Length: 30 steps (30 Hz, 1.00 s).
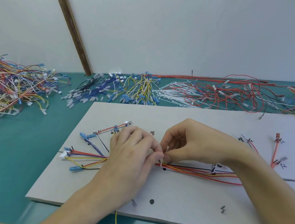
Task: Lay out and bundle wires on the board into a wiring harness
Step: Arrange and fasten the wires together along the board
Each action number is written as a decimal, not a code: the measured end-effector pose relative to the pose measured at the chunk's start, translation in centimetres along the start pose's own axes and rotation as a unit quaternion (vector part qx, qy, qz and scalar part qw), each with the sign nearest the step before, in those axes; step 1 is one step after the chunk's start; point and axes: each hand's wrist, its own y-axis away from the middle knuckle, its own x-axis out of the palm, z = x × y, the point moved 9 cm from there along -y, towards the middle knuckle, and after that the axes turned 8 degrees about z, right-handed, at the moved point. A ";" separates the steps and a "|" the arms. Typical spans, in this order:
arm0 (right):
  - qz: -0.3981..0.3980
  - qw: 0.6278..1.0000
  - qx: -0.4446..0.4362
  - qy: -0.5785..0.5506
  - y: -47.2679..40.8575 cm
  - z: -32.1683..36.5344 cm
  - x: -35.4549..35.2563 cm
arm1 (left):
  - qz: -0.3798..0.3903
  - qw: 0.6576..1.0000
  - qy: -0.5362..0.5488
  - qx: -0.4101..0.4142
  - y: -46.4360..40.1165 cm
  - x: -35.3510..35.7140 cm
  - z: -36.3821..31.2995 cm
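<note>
Bundling step, mid-tie. Wires [198, 172] already laid along the black line on the board [179, 194], fanning out at the left to blue and white connectors [74, 168], branching off at the right to red terminals. Both hands together over the middle of the run. Left hand [131, 152] pinched on the bundle and on the lower end of a white tie [163, 157] wrapped round it. Right hand [191, 140] fingertips closed on the tie's upper end, which stands up just above the wires. Hard to tell whether the tail is already through the head: too small, partly hidden by fingers. A second tie, seemingly, further right on the bundle near the right wrist.

Next, by the look of it: feed or pull the tail to cinch the loop snug, keeping every strand inside and the bundle on the line. Calls for a steady pinch from the left while the right draws the tail. Risk of a stray wire slipping out of the loop before it closes. Spare ties [174, 94] and loose wire heaps [8, 81] lying on the green table [7, 169] beyond the board.
</note>
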 end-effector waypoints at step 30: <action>-0.021 0.997 0.041 -0.060 0.1 -0.8 0.2 | -0.331 0.938 0.053 0.086 4.3 -4.6 -2.3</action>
